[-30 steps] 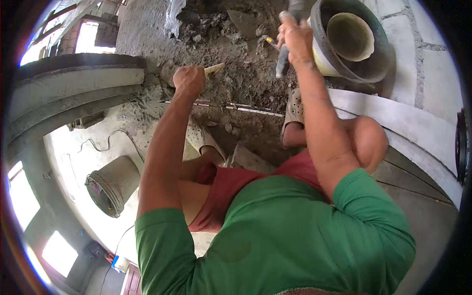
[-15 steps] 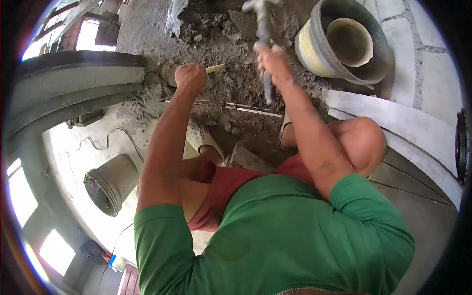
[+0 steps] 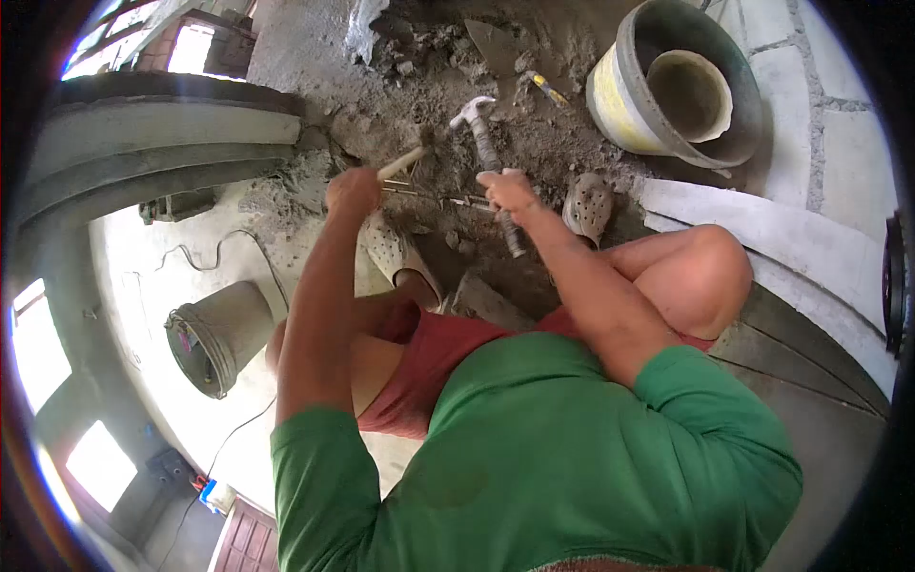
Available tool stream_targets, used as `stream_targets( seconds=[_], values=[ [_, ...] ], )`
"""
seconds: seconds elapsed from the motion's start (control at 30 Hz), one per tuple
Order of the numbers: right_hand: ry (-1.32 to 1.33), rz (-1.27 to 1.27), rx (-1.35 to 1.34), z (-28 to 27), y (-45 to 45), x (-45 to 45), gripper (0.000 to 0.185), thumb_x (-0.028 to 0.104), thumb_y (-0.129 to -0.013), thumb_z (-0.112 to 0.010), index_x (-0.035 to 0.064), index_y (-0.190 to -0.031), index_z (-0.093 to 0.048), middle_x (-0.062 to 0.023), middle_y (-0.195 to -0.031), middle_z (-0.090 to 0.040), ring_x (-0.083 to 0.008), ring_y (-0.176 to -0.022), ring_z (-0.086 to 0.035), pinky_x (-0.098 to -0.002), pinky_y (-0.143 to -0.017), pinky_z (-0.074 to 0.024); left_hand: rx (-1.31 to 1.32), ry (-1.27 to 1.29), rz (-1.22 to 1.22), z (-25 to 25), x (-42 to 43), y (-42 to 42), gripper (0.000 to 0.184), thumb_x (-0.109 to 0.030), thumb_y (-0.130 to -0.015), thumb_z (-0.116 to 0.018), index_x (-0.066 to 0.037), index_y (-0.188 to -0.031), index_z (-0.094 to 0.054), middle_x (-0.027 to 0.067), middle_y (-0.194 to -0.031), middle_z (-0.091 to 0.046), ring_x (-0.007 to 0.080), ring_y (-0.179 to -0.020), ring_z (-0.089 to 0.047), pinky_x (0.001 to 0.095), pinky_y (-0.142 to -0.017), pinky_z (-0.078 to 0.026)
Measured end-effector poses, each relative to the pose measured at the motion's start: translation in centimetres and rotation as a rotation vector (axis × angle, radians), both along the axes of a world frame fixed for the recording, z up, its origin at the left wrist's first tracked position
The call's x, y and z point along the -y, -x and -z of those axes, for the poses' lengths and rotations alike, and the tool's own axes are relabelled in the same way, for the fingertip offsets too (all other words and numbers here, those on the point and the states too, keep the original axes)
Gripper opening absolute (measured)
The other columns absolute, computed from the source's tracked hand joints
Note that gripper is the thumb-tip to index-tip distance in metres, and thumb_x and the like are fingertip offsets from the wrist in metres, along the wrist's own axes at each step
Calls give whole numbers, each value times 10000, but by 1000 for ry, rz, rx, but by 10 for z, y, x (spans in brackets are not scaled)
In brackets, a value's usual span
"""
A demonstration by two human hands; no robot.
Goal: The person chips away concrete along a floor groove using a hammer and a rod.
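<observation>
My left hand (image 3: 353, 194) is closed around a pale wooden-looking stick (image 3: 402, 163), which juts out to the right over the rough, broken mortar (image 3: 381, 124). Gripped by its wrapped handle in my right hand (image 3: 512, 192) is a claw hammer (image 3: 485, 145). Its head is up and to the left of that hand, a short way right of the stick's end, and the two are apart. My fist hides the stick's other end. Past the hammer lies a trowel with a triangular blade (image 3: 490, 46) and a yellow handle (image 3: 548, 89).
A large bucket (image 3: 610, 105) with a smaller container (image 3: 717, 122) inside stands at upper right. Thin metal rods (image 3: 405, 193) cross the rubble between my clog-style shoes (image 3: 588, 205). Another bucket (image 3: 250, 329) is at left, near a cord (image 3: 217, 257). Pale boards (image 3: 710, 214) edge the right side.
The hammer has come down and left with my right hand, uncovering the trowel's yellow handle. My left hand and the stick have shifted slightly lower and left. The view has tilted a little.
</observation>
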State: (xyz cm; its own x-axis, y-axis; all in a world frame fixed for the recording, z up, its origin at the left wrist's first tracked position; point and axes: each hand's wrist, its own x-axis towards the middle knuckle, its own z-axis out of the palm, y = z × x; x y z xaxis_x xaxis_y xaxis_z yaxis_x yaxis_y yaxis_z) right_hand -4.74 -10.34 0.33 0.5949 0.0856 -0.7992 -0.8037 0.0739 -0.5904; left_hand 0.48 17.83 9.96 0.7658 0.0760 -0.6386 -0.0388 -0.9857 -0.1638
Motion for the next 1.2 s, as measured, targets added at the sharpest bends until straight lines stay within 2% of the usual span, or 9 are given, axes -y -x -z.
stream_targets(
  seconds=[0.17,0.27,0.37,0.5,0.63,0.83,0.9,1.03,1.2],
  values=[
    [563,-479,272,-70,-56,58,401,284,-857,-686,-92,-986,-631,-159,-748,-650,-243,-618,-629,-450,-584,-494,-109,99,-63,-49,-62,-7,316,-314,-955,-528,-140,-1153,-702,146,-1116,-706,349,-1031,-672,461,-858,-530],
    [720,-793,394,-80,-82,103,517,355,-842,-677,-142,-981,-644,-218,-832,-693,-293,-684,-681,-427,-657,-532,262,292,-135,-133,-58,-15,325,-321,-957,-534,-115,-1153,-692,170,-1028,-712,344,-933,-679,451,-817,-514],
    [669,-1345,306,-84,-80,116,431,327,-872,-607,-57,-1051,-684,-257,-957,-704,-373,-856,-707,-453,-798,-542,548,562,-366,-199,-33,7,345,-338,-949,-570,-80,-1149,-682,165,-915,-707,302,-820,-666,417,-753,-504],
    [912,-1237,183,-35,-25,110,417,332,-919,-583,-51,-1037,-697,-267,-981,-699,-375,-880,-702,-467,-805,-538,680,806,-648,-227,-24,20,401,-354,-931,-616,-43,-1182,-655,148,-810,-670,231,-737,-615,353,-711,-481],
    [973,-1123,117,-41,-18,102,432,351,-927,-596,-61,-1005,-702,-270,-983,-698,-398,-888,-691,-467,-790,-536,942,831,-475,-241,-15,29,407,-353,-923,-620,-45,-1187,-647,145,-783,-655,227,-736,-621,386,-708,-484],
    [981,-1283,229,-46,-60,106,438,327,-861,-626,-90,-973,-703,-230,-846,-701,-331,-725,-699,-456,-698,-529,964,1026,-639,-261,-9,49,381,-368,-943,-655,-66,-1173,-688,-38,-696,-548,59,-609,-459,238,-562,-389],
    [767,-1429,71,-88,-89,95,430,349,-847,-642,-71,-906,-710,-190,-785,-693,-261,-624,-661,-427,-623,-510,981,1059,-692,-265,-17,54,370,-369,-944,-656,-72,-1161,-695,-44,-695,-548,52,-599,-451,234,-550,-381],
    [483,-1205,-41,-89,-106,86,363,362,-888,-649,36,-732,-623,-62,-635,-599,-155,-496,-534,-356,-505,-437,1053,1285,-728,-270,-28,67,359,-321,-988,-593,-31,-1189,-662,-25,-724,-577,42,-579,-467,209,-503,-349],
    [448,-1285,-157,-61,-133,45,354,378,-900,-659,24,-881,-671,-68,-698,-638,-159,-549,-589,-341,-532,-471,920,1637,-873,-272,-53,68,467,-296,-1049,-485,49,-1363,-467,31,-827,-617,52,-576,-480,183,-473,-352]
  ],
)
